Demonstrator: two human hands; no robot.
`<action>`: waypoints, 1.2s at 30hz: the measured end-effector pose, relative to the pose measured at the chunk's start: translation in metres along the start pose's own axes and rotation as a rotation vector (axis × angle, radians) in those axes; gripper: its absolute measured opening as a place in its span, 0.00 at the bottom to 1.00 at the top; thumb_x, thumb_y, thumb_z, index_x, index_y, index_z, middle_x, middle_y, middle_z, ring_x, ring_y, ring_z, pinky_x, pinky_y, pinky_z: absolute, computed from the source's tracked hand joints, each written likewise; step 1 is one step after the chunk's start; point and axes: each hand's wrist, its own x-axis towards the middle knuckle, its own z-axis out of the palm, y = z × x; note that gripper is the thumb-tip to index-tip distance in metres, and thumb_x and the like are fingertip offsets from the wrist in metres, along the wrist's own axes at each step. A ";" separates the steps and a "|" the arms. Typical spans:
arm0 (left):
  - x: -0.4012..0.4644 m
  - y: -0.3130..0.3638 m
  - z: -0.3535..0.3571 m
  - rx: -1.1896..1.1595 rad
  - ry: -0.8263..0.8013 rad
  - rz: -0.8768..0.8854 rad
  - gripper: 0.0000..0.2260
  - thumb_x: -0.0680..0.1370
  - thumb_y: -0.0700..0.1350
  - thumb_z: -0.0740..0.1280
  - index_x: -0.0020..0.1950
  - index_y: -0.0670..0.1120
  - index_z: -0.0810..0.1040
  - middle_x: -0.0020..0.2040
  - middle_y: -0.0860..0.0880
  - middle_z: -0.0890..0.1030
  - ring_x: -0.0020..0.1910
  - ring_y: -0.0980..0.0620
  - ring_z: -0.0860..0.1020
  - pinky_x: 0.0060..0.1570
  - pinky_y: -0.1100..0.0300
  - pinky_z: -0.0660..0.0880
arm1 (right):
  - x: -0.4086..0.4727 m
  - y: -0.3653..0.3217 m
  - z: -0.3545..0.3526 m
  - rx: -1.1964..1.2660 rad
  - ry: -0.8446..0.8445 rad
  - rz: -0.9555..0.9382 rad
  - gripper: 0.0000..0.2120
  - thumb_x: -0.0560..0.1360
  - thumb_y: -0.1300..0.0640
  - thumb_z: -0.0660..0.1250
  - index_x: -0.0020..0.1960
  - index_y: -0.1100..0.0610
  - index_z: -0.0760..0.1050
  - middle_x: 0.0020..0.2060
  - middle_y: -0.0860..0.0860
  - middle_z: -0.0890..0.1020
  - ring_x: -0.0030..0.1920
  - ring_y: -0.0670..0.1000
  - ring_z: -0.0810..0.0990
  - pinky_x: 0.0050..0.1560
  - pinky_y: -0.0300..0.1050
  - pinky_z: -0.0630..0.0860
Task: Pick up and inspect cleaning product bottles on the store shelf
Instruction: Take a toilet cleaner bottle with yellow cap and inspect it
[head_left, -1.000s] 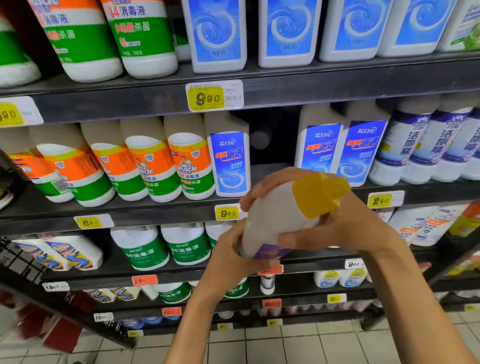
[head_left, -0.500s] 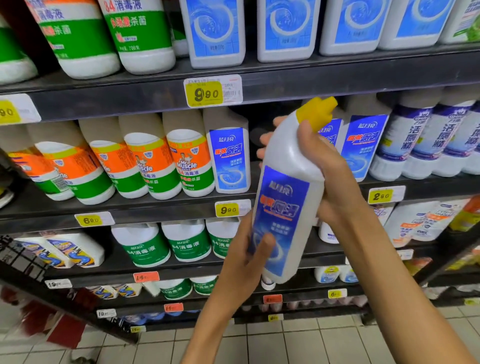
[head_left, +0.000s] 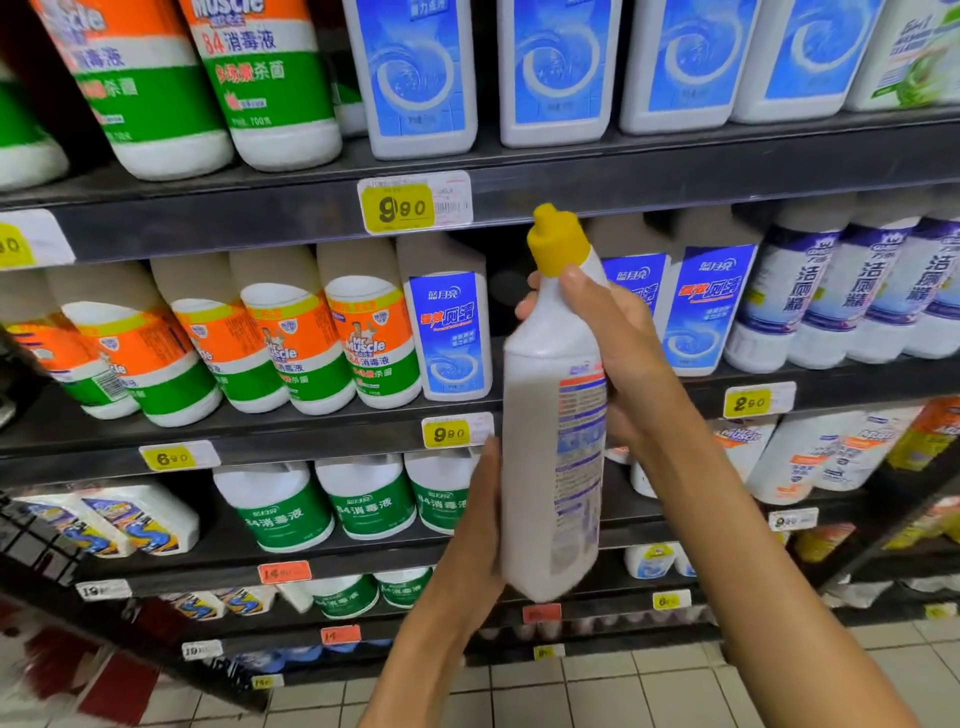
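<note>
A white toilet-cleaner bottle (head_left: 535, 467) with a yellow angled cap stands upright in front of the shelves, its narrow side and printed back label toward me. My right hand (head_left: 613, 338) grips its neck and shoulder, thumb just under the cap. My left hand (head_left: 480, 519) lies along the bottle's lower left side, fingers hidden behind it. A dark gap on the middle shelf (head_left: 498, 291) sits between matching blue-label bottles (head_left: 449, 332).
Orange-and-green Mr Muscle bottles (head_left: 363, 343) fill the middle shelf's left, purple-label bottles (head_left: 800, 296) its right. Large blue-label jugs (head_left: 415, 73) stand above, green-label bottles (head_left: 363, 499) below. Yellow price tags (head_left: 400, 208) line the shelf edges. Tiled floor (head_left: 623, 691) lies beneath.
The bottle was tipped cap toward me, then raised upright with the blue front label showing, and has turned so its side and back label face me. Both hands kept hold.
</note>
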 end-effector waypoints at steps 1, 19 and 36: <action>0.000 0.003 -0.003 0.049 0.009 0.031 0.23 0.73 0.69 0.52 0.56 0.63 0.81 0.58 0.54 0.82 0.59 0.54 0.79 0.65 0.49 0.71 | -0.001 0.000 -0.001 -0.103 0.054 -0.055 0.11 0.74 0.49 0.67 0.47 0.57 0.78 0.35 0.50 0.83 0.34 0.48 0.82 0.35 0.41 0.78; 0.013 -0.003 0.001 0.229 0.199 0.114 0.28 0.67 0.69 0.55 0.50 0.52 0.82 0.46 0.49 0.86 0.46 0.50 0.84 0.54 0.49 0.77 | 0.001 -0.008 -0.008 -0.078 -0.005 -0.002 0.12 0.73 0.47 0.66 0.45 0.56 0.77 0.38 0.53 0.83 0.40 0.51 0.82 0.44 0.46 0.80; 0.042 -0.026 -0.012 0.274 0.032 0.059 0.27 0.71 0.65 0.65 0.64 0.52 0.72 0.56 0.53 0.82 0.54 0.57 0.81 0.50 0.62 0.78 | 0.020 0.012 -0.012 -0.473 0.263 0.063 0.37 0.66 0.37 0.72 0.47 0.74 0.71 0.48 0.72 0.78 0.40 0.62 0.79 0.41 0.51 0.74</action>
